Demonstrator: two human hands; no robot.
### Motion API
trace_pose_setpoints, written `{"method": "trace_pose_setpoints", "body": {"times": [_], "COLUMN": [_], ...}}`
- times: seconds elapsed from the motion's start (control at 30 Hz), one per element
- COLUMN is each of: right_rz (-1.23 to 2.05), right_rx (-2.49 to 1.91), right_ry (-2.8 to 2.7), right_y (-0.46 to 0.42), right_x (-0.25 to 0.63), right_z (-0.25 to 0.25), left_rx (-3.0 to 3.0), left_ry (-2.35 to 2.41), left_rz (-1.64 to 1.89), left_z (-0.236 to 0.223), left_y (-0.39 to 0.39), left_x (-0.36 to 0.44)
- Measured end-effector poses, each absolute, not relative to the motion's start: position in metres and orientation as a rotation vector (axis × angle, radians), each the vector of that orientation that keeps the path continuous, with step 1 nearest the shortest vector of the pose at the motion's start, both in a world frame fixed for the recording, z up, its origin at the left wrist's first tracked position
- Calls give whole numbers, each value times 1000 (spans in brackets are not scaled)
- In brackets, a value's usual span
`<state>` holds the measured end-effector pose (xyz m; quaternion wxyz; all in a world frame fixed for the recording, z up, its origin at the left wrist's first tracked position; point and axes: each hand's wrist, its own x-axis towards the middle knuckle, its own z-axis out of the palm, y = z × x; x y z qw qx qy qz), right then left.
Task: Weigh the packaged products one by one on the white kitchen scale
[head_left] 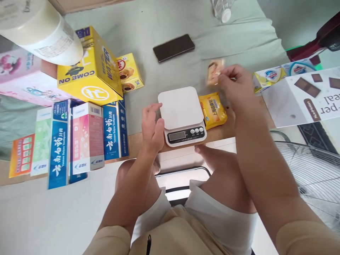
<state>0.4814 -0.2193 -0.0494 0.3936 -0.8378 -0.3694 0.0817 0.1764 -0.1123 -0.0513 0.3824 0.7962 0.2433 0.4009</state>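
Note:
A white kitchen scale (181, 108) stands at the table's front edge, its plate bare and its display dark. My left hand (152, 128) is beside the scale's left side, thumb and fingers apart, with a fingertip at the plate's edge. Beyond the scale to the right, my right hand (237, 84) pinches the edge of a small wrapped packet (214, 72), tan and pinkish in clear film. The packet is slightly blurred, so its contents are uncertain. Against the scale's right side lies a yellow soap packet (213, 110), below my right hand.
A black phone (174, 47) lies behind the scale. To the left stand toothpaste boxes (58, 148), a yellow box (90, 71) and a large white bottle (53, 39). A white carton (305, 95) and soap boxes (270, 77) are at right, above a fan (310, 173).

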Motion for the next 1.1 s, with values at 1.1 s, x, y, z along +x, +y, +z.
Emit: {"method": "trace_pose_setpoints", "body": {"times": [1.1], "right_rz": [114], "right_rx": [-1933], "right_ry": [-1427], "right_y": [-203], "right_x": [353], "right_z": [54], "left_rx": [2125], "left_ry": [515], "left_rz": [1255], "left_z": [-18], "left_y": [-125], "left_x": [147]}}
